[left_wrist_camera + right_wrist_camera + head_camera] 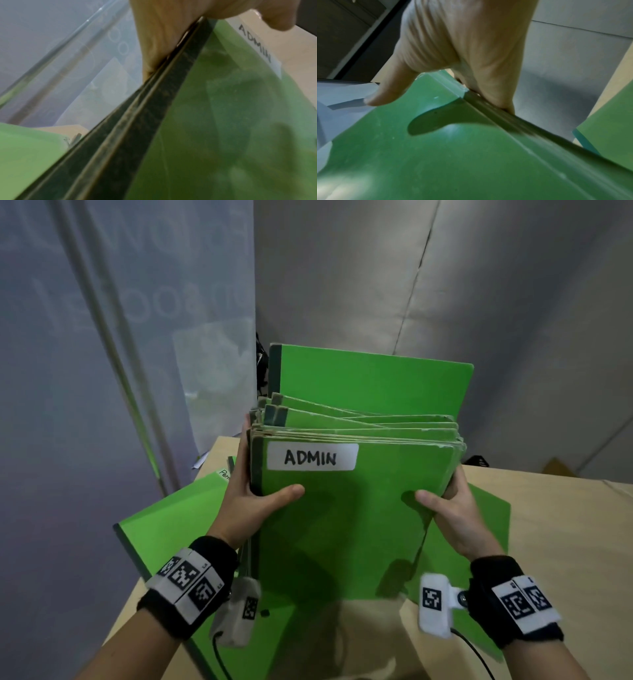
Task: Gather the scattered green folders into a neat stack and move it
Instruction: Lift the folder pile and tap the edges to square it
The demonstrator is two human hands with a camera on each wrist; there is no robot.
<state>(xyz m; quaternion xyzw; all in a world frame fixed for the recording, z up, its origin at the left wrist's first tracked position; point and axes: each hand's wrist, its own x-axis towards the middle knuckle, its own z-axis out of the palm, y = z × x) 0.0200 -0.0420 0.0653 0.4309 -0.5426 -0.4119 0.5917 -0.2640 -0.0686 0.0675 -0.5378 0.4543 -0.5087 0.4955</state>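
Observation:
I hold a thick bundle of green folders (346, 525) upright above the table, its front cover bearing a white "ADMIN" label (312, 457). My left hand (253, 498) grips the bundle's dark spine side, thumb on the front cover. My right hand (445, 501) grips the opposite open edge, thumb on the front too. The back folders fan out unevenly at the top, and one taller folder (373, 381) stands behind. The left wrist view shows the dark spines (154, 121) up close; the right wrist view shows the green cover (453, 155) under my thumb.
More green folders lie flat on the light wooden table (565, 525): one at the left (171, 515) overhanging the table's edge, another at the right (486, 508) under the bundle. A grey banner (102, 337) hangs at the left, a grey wall behind.

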